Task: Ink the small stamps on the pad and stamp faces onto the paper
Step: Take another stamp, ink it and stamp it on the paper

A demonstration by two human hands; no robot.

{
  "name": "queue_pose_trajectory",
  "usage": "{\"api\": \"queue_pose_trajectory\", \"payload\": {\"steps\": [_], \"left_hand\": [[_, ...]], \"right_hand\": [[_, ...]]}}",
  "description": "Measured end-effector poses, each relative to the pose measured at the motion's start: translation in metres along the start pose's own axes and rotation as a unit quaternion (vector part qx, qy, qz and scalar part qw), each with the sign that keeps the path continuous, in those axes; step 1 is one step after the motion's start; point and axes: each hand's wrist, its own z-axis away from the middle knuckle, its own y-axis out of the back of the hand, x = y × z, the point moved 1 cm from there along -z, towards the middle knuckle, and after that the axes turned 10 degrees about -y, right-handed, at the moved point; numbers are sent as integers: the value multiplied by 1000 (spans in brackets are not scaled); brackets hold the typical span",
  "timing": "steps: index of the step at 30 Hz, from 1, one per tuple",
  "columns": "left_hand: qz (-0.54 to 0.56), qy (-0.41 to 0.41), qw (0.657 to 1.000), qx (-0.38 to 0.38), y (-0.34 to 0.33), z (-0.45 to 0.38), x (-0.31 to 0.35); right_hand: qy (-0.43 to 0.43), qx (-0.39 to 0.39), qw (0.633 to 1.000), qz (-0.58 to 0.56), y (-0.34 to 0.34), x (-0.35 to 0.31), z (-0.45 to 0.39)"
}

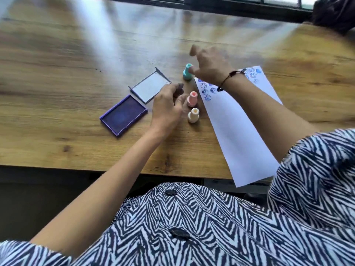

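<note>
Three small stamps stand upright on the wooden table: a teal stamp (187,72), a pink stamp (192,99) and a cream stamp (193,115). My right hand (208,64) is beside the teal stamp, fingertips touching its top, the other fingers spread. My left hand (169,108) hovers just left of the pink stamp, fingers loosely curled and holding nothing. The open purple ink pad (124,114) lies to the left, its lid (151,87) flat behind it. The white paper (236,127) on the right carries several blue stamped faces at its far end.
The paper's near corner overhangs the table's front edge (115,168). A dark window frame (230,6) runs along the far side, with a dark object (334,14) at the far right corner. The image is motion-blurred.
</note>
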Motion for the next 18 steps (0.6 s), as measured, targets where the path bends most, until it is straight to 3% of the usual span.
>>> {"api": "queue_pose_trajectory", "payload": {"steps": [2,6,11,14,18], "left_hand": [[1,6,1000,-5,0,0,-1],[6,27,1000,-12,-2,1,-3],[45,57,997,-31,1,2,-7],[133,116,984,-38,8,4,-10],[259,155,953,21,30,6,-14]], "right_hand": [[14,-15,1000,-23,10,4,9],[49,-117,992,13,15,3,40],[39,-90,994,-43,2,-5,49],[-2,-76,985,-156,2,-7,51],[-74,-156,898,-405,1,-19,58]]}}
